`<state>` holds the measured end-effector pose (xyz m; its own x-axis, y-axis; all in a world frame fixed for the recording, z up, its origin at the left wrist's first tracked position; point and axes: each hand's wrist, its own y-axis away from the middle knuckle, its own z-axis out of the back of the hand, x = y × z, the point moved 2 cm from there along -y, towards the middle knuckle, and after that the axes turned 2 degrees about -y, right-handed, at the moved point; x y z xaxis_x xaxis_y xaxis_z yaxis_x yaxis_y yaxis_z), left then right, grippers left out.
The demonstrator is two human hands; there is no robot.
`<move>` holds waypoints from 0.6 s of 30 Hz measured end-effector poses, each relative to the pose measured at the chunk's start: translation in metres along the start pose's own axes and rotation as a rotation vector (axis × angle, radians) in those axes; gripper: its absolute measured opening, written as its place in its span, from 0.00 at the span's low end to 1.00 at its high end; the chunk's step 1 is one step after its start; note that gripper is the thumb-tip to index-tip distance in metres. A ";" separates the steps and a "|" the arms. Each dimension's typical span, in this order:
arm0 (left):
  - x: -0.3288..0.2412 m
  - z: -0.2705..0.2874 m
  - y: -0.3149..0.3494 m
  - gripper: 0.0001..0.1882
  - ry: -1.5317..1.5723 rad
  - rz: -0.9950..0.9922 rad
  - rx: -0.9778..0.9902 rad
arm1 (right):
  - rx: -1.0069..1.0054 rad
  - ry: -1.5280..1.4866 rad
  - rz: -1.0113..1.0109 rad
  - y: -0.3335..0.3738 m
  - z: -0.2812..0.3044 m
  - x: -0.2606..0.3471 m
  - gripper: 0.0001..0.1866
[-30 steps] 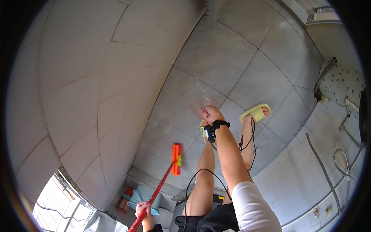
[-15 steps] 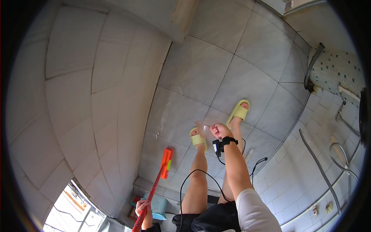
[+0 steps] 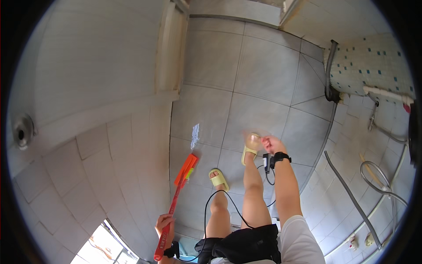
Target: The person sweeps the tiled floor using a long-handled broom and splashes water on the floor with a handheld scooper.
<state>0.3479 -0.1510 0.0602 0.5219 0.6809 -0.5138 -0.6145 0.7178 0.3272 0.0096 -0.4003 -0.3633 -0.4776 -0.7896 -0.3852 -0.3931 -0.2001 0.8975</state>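
Observation:
My left hand (image 3: 164, 225) is closed round the red handle of a floor scrub brush (image 3: 185, 170). The brush has an orange head with yellow-green bristles and reaches down toward the grey tiles. Just beyond its head, a streak of whitish powder (image 3: 195, 136) lies on the floor. My right hand (image 3: 273, 144) is pinched on a thin, see-through thing that looks like a small plastic bag (image 3: 255, 140). Motion smears it, and its contents cannot be made out. It hangs above my right slipper (image 3: 249, 154).
My left yellow slipper (image 3: 220, 179) stands on the grey tile floor (image 3: 259, 66). A black cable (image 3: 205, 215) loops by my legs. Tiled walls rise on both sides, with a doorframe (image 3: 168, 48) at upper left. Grey hoses (image 3: 354, 200) hang along the right wall.
The view has shifted and my feet have stepped. The powder streak shows more sharply, with the brush head nearer to it. My right hand has moved rightward with the see-through thing.

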 end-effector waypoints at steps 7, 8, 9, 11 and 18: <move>-0.040 0.010 -0.056 0.05 -0.067 -0.205 0.117 | -0.016 -0.061 0.297 0.115 0.003 0.012 0.05; -0.045 0.012 -0.061 0.06 -0.053 -0.245 0.133 | -0.065 -0.092 0.315 0.140 0.006 0.007 0.06; -0.045 0.012 -0.068 0.06 -0.029 -0.297 0.153 | -0.061 -0.124 0.344 0.154 0.017 -0.001 0.06; -0.040 0.021 -0.080 0.06 -0.022 -0.359 0.190 | -0.136 -0.142 0.384 0.168 0.038 -0.034 0.05; -0.050 0.029 -0.078 0.07 0.064 -0.687 0.331 | -0.049 -0.348 0.485 0.211 0.208 -0.243 0.05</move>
<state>0.3870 -0.2371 0.0839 0.6810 0.0632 -0.7296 0.0507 0.9898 0.1330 -0.1213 -0.1301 -0.1253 -0.8262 -0.5626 0.0305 -0.0331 0.1026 0.9942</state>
